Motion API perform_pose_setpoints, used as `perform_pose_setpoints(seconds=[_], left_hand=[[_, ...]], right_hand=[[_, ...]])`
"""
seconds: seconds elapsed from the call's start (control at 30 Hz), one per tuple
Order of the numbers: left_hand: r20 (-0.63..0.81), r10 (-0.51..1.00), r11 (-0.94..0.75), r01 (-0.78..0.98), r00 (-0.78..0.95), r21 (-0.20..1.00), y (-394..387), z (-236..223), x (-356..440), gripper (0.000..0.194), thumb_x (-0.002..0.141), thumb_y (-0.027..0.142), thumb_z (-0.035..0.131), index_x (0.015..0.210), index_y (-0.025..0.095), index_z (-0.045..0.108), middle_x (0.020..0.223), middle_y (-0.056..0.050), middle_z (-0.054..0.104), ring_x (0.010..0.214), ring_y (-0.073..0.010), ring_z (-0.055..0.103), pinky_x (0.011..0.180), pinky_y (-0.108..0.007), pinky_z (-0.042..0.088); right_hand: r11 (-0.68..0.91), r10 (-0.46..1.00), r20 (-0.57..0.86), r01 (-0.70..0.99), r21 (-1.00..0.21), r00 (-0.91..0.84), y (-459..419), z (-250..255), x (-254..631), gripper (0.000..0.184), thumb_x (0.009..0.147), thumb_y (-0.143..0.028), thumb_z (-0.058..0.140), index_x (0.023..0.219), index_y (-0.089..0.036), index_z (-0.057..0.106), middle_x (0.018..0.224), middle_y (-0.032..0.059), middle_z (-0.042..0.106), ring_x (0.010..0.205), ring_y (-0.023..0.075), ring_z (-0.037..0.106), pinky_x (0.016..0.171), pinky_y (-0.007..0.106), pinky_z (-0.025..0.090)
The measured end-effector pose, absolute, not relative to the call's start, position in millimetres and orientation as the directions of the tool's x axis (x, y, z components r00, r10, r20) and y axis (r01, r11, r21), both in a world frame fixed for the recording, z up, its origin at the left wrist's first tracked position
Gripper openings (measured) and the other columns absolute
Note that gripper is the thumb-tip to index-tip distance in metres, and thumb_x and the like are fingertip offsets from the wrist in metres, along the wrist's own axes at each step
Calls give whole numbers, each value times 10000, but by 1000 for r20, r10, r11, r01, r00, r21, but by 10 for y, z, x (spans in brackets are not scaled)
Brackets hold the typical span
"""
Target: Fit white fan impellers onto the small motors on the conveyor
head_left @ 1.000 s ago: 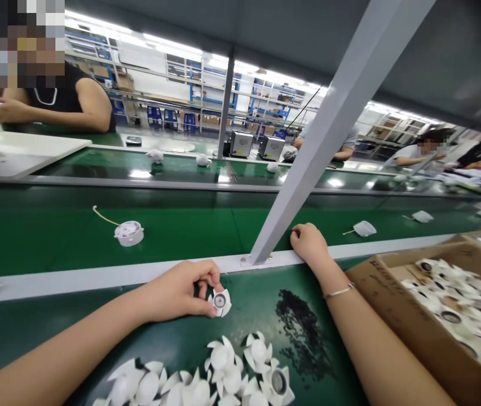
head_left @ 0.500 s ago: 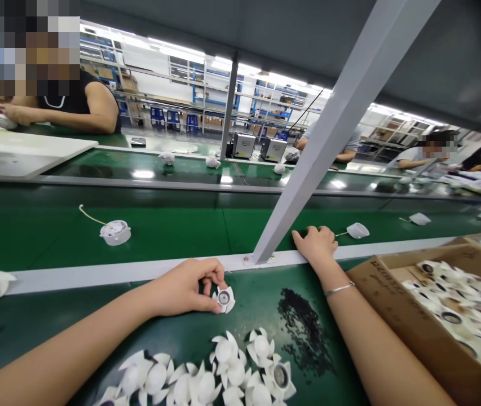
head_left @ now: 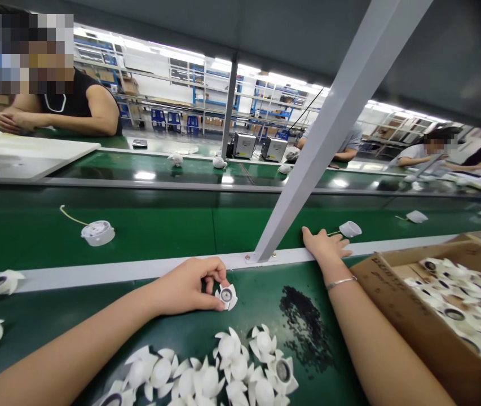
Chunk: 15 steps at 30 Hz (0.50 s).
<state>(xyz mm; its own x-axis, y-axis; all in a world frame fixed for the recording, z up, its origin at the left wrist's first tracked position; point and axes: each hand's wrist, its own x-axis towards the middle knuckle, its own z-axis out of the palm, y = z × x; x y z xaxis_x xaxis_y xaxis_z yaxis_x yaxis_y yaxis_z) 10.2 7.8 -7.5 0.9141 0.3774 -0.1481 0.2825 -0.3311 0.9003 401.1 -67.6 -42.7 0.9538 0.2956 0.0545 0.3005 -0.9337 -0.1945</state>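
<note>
Conveyor belt (head_left: 155, 237) fills my view side to side, green, w/ white rail (head_left: 96, 276) along its near edge; grey steel post (head_left: 320, 152) slants up from rail. Across belt, co-worker (head_left: 71, 107) in black sleeveless top sits w/ hands together. My side, dark green table (head_left: 257, 304) carries the close stuff. Cardboard box (head_left: 409, 321) at right, packed w/ white fan impellers. Loose pile of impellers (head_left: 232, 361) sits low centre, black granules (head_left: 305, 332) scattered just right of it. On belt: round white housing w/ wire (head_left: 97, 233) left of post, white cup piece (head_left: 350, 229) right of post. R hand (head_left: 325, 245) open, empty, lying across rail, fingers near cup piece, thin bangle (head_left: 342, 283) on wrist. L hand (head_left: 187, 287) closed in tight pinch on single impeller (head_left: 226, 295), thumb and fingers at its edge. I read that part over table, just below rail, near post foot, apart from pile.
</note>
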Motion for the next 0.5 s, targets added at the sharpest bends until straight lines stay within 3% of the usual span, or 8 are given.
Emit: perform_pose_setpoints(seconds=[0.1,0.23,0.37,0.5], left_hand=[[-134,379,-339,272,916,901,74,-84,97,435,666,398,826,983,213,593,961,-3,664,722,-102,538,573,-193,409],[-116,378,-345,256,918,903,65,-76,90,426,671,383,825,983,211,592,964,3,670,714,-97,541,584,-198,411],[-114,376,-326,247,919,912,59,-51,84,434,657,365,835,980,213,588,972,8,671,717,-97,546,588,-198,412],[-111,375,-337,247,920,909,62,-31,84,443,657,369,837,987,205,592,845,27,639,667,-92,529,584,-200,402]], right_hand=[[-937,287,38,288,-197,957,-665,-408,4013,739,924,-600,338,1410,-70,507,1498,271,369,1392,474,255,1090,678,194],[-929,318,21,316,-192,948,-695,-362,3981,475,973,-383,395,1327,-119,569,1427,192,487,1394,374,316,1110,642,232],[-921,354,3,349,-175,935,-749,-288,3961,345,972,-398,548,1214,-162,616,1287,108,593,1237,270,521,1075,539,375],[-931,333,9,330,-158,943,-743,-202,3962,306,961,-381,598,1165,-156,632,1257,109,600,1131,237,585,961,450,499]])
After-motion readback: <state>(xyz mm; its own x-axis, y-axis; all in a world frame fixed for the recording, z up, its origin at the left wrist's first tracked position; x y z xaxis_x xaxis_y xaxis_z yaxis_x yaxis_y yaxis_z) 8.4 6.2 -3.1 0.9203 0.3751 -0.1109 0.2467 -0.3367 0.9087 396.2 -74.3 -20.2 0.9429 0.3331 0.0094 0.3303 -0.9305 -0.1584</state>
